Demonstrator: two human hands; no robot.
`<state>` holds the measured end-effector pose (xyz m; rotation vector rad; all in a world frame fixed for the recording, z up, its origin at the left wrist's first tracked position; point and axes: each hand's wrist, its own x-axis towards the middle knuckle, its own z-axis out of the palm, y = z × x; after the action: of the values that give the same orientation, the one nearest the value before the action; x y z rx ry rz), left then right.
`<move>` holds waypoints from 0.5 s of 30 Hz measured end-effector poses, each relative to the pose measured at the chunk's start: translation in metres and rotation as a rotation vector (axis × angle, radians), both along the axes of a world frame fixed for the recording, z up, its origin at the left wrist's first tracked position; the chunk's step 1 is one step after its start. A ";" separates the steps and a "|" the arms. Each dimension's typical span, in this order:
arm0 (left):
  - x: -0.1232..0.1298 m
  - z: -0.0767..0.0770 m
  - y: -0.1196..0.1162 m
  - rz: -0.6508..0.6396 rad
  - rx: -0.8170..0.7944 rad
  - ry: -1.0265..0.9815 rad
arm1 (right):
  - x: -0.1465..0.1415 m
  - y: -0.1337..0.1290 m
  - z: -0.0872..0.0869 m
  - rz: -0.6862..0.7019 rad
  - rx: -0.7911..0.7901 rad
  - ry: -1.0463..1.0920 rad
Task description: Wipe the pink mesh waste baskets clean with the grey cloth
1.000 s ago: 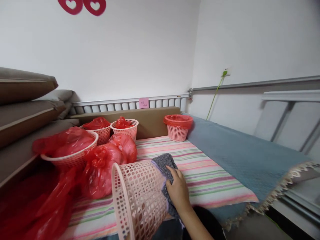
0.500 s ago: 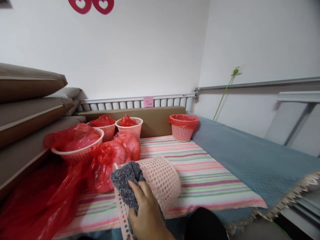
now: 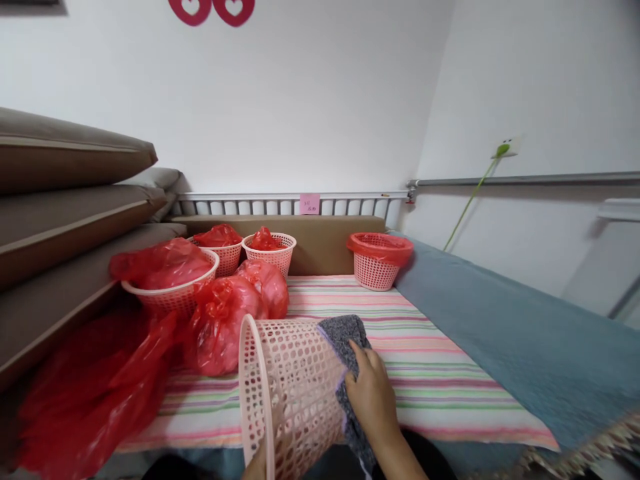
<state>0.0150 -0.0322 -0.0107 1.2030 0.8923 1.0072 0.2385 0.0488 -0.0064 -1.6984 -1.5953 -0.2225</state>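
Right hand (image 3: pixel 373 390), half-curled, is holding cloth (image 3: pixel 343 331) against basket (image 3: pixel 300 370), which is lying sideways over sheet's (image 3: pixel 425 373) near edge: apparently wiping. Left hand (image 3: pixel 257 464) is sitting inside the rim, openness and grip hidden. Next stroke is probably needing basket turned.

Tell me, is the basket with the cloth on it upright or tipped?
Tipped: the pink plastic basket is turned sideways, its rim facing left. The right hand holds a grey cloth against it.
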 end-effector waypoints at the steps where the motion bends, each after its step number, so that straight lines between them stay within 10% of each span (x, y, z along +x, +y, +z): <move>1: 0.001 0.007 0.005 0.004 0.004 -0.035 | -0.001 -0.002 -0.001 0.002 0.012 -0.011; 6: 0.006 0.039 0.023 0.064 0.036 -0.181 | 0.011 0.002 0.002 0.040 0.064 0.023; 15: 0.001 0.010 0.015 -0.047 0.081 -0.144 | -0.023 -0.001 -0.005 0.070 0.090 0.187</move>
<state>0.0163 -0.0175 -0.0011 1.1981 0.7136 1.0865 0.2159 0.0478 -0.0116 -1.5444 -1.4813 -0.0963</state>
